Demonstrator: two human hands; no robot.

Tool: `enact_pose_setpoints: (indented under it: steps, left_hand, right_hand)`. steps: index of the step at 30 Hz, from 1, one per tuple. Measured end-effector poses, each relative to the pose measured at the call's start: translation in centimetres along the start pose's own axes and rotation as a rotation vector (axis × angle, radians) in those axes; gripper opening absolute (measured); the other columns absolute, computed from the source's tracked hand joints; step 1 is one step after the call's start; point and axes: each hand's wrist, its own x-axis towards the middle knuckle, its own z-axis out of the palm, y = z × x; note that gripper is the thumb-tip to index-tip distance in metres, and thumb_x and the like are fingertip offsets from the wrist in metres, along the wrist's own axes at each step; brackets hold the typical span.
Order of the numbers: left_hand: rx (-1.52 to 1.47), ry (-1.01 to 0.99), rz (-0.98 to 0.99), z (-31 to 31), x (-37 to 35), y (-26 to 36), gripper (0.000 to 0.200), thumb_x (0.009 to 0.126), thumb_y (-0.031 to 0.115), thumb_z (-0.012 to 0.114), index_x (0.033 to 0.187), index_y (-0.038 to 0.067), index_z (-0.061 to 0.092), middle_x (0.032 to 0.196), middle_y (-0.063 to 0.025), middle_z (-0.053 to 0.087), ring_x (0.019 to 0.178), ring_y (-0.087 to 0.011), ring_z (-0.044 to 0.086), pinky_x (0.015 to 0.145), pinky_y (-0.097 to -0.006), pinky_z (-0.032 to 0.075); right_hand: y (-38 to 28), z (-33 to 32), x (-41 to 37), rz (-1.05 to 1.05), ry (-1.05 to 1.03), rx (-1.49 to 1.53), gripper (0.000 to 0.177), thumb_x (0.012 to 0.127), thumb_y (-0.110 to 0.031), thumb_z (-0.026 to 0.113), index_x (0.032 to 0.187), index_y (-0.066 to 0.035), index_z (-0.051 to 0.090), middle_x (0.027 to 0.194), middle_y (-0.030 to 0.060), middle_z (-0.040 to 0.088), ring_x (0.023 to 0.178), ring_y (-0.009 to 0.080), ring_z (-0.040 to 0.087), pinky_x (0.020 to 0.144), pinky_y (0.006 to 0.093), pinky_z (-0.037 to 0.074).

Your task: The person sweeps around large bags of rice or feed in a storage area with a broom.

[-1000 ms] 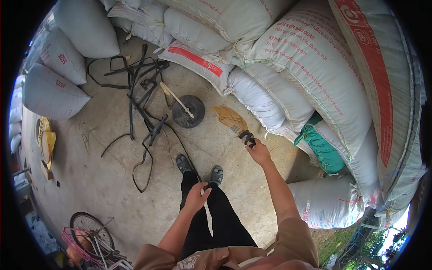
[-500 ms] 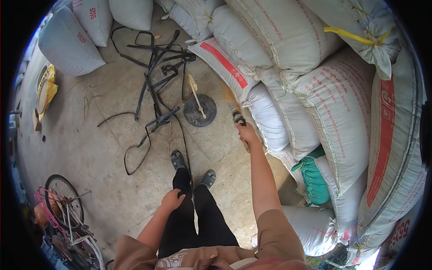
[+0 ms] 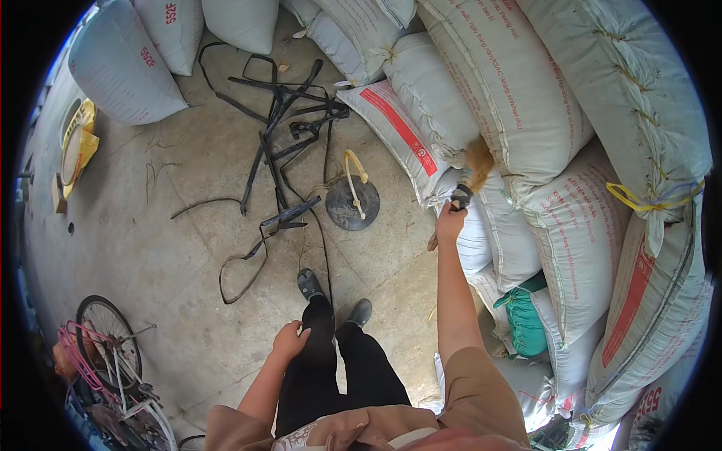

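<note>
My right hand [image 3: 451,222] is closed around the handle of a short hand broom [image 3: 478,167]. Tan bristles point up and away, with a dark band below them, and the handle end sticks out under my fist. The bristle end overlaps the stacked white sacks [image 3: 492,225] on the right and is slightly blurred. Beside my thigh, my left hand [image 3: 289,342] hangs with loosely bent fingers and nothing in it. A black round disc with a bent cream-coloured bar [image 3: 353,204] lies on the concrete floor ahead of my feet.
Tangled black straps [image 3: 274,143] spread over the floor ahead. A bicycle [image 3: 113,361] stands at lower left, and an open yellow sack [image 3: 81,146] sits farther up. More white sacks [image 3: 124,68] stand at the back left. A green bundle [image 3: 524,319] is tucked among the right-hand sacks.
My right hand has carried the hand broom right and slightly forward, from beside the sacks to over them. The camera view has shifted a little. My left hand stays by my thigh.
</note>
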Motion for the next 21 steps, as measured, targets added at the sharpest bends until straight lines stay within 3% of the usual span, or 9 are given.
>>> enact_pose_setpoints:
  steps: [3, 4, 5, 7, 9, 11, 14, 18, 21]
  left_hand:
    - [-0.003, -0.025, 0.002, -1.2, 1.1, -0.8, 0.042, 0.079, 0.033, 0.058, 0.106, 0.002, 0.056, 0.103, -0.0178, 0.06, 0.097, -0.0318, 0.056, 0.083, -0.0381, 0.044]
    - [0.003, -0.024, 0.002, -1.8, 1.5, -1.0, 0.042, 0.079, 0.033, 0.058, 0.106, 0.002, 0.056, 0.103, -0.0178, 0.06, 0.097, -0.0318, 0.056, 0.083, -0.0381, 0.044]
    - [0.004, -0.01, 0.01, -2.3, 1.8, -1.2, 0.041, 0.079, 0.033, 0.059, 0.105, 0.002, 0.057, 0.1, -0.0174, 0.061, 0.094, -0.031, 0.058, 0.08, -0.0379, 0.045]
    - [0.007, 0.013, 0.02, -3.8, 2.8, -1.3, 0.041, 0.078, 0.033, 0.06, 0.104, 0.002, 0.057, 0.097, -0.017, 0.062, 0.091, -0.0301, 0.059, 0.078, -0.0377, 0.047]
    - [-0.015, 0.029, 0.032, -5.2, 3.3, -1.7, 0.04, 0.079, 0.033, 0.059, 0.104, 0.002, 0.057, 0.096, -0.017, 0.062, 0.088, -0.0297, 0.06, 0.076, -0.0371, 0.048]
    - [-0.003, 0.029, 0.036, -6.2, 3.7, -2.2, 0.04, 0.079, 0.032, 0.059, 0.104, 0.001, 0.057, 0.096, -0.0172, 0.062, 0.087, -0.03, 0.061, 0.075, -0.037, 0.048]
    - [-0.013, 0.0, -0.004, -6.7, 4.4, -2.6, 0.04, 0.08, 0.033, 0.058, 0.105, 0.002, 0.056, 0.097, -0.0176, 0.061, 0.092, -0.0317, 0.058, 0.079, -0.0383, 0.045]
    - [-0.007, -0.03, 0.002, -7.0, 4.4, -3.0, 0.04, 0.08, 0.033, 0.058, 0.104, 0.001, 0.056, 0.097, -0.0176, 0.061, 0.091, -0.0315, 0.059, 0.078, -0.0382, 0.046]
    - [-0.072, -0.056, -0.01, -8.0, 3.9, -3.3, 0.04, 0.08, 0.033, 0.057, 0.104, 0.001, 0.056, 0.093, -0.0181, 0.063, 0.086, -0.0317, 0.06, 0.076, -0.0381, 0.047]
  right_hand:
    - [-0.4, 3.2, -2.5, -0.15, -0.482, -0.227, 0.047, 0.078, -0.035, 0.06, 0.098, 0.005, 0.047, 0.092, 0.0293, 0.058, 0.087, 0.0431, 0.057, 0.076, 0.0429, 0.045]
    - [-3.0, 2.1, -4.0, 0.167, -0.846, -0.21, 0.045, 0.078, -0.037, 0.059, 0.094, 0.004, 0.049, 0.083, 0.0242, 0.059, 0.074, 0.0365, 0.06, 0.067, 0.0406, 0.047]
    - [-2.0, 2.5, -5.0, 0.173, -0.847, -0.202, 0.045, 0.078, -0.037, 0.059, 0.094, 0.004, 0.049, 0.083, 0.0242, 0.059, 0.074, 0.0365, 0.06, 0.067, 0.0406, 0.047]
    - [-0.5, 3.7, -6.8, -0.392, -0.164, -0.125, 0.043, 0.079, -0.035, 0.06, 0.096, 0.003, 0.048, 0.068, 0.0151, 0.057, 0.052, 0.0243, 0.057, 0.051, 0.036, 0.046]
    - [-0.3, 3.2, -5.0, -0.276, 0.044, 0.115, 0.037, 0.08, -0.033, 0.061, 0.091, 0.0, 0.047, 0.058, 0.0078, 0.05, 0.038, 0.0158, 0.047, 0.038, 0.0307, 0.041]
    - [-4.4, 0.7, -3.4, 0.107, 0.041, 0.455, 0.033, 0.081, -0.031, 0.061, 0.086, -0.002, 0.044, 0.057, 0.0068, 0.049, 0.036, 0.0157, 0.047, 0.034, 0.0283, 0.039]
    - [-5.6, 3.3, -0.3, 0.297, -0.135, 0.415, 0.033, 0.081, -0.03, 0.06, 0.084, -0.002, 0.042, 0.056, 0.0058, 0.047, 0.035, 0.0155, 0.046, 0.032, 0.0278, 0.038]
    - [-7.8, 6.7, -0.9, 0.242, -0.105, 0.188, 0.042, 0.079, -0.031, 0.061, 0.09, 0.004, 0.043, 0.057, 0.0105, 0.051, 0.039, 0.0194, 0.052, 0.036, 0.0317, 0.043]
    - [-7.1, 4.2, -0.4, -0.264, -0.633, -0.432, 0.052, 0.076, -0.037, 0.061, 0.097, 0.007, 0.045, 0.077, 0.0242, 0.059, 0.059, 0.0309, 0.061, 0.054, 0.0376, 0.049]
